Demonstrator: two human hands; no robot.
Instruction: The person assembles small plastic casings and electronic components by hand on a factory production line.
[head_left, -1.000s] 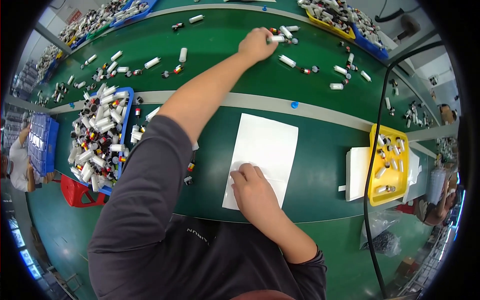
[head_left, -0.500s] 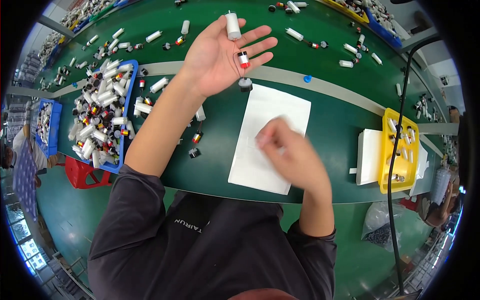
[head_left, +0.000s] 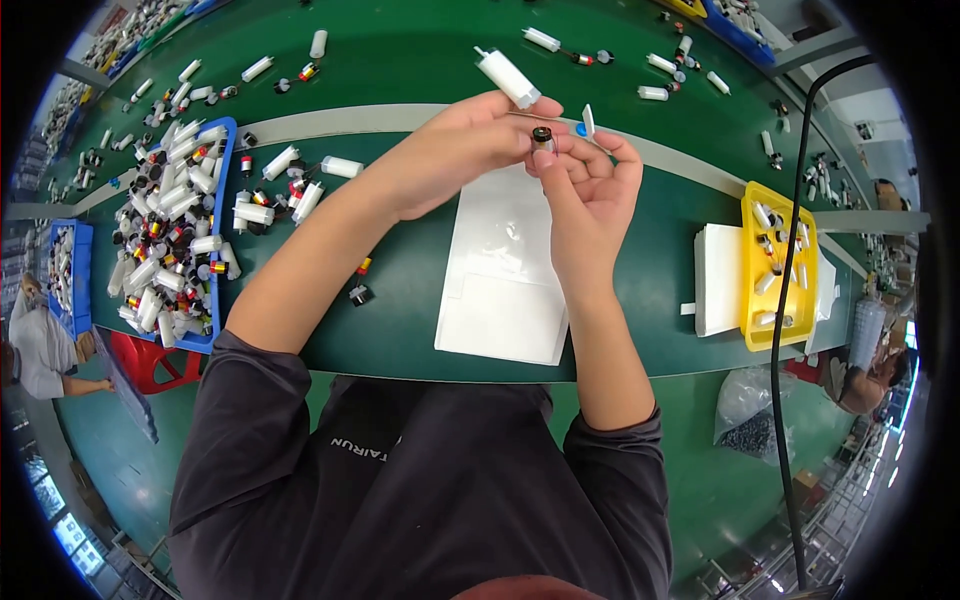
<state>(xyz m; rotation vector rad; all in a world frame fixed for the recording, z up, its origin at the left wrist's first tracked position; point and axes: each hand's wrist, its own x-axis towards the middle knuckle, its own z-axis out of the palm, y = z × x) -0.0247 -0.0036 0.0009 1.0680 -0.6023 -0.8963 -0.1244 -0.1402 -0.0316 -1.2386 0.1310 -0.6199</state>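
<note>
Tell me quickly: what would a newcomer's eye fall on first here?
Probably the white tube tilted in the left grip, top centre, with a small black-topped cylinder just below it, beside the right grip. Next, the blue tray on the left, heaped with parts. On the right, a black cable crosses in front of the yellow tray.

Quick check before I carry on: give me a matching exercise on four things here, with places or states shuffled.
1. large blue tray
2. yellow tray
3. white sheet
4. left hand

A. on the table, between the trays
B. with a white tube at its fingers
C. right of the sheet, partly behind the black cable
D. left of the sheet, heaped with parts

Pairs: 1-D, 2-C, 3-A, 4-B
</note>
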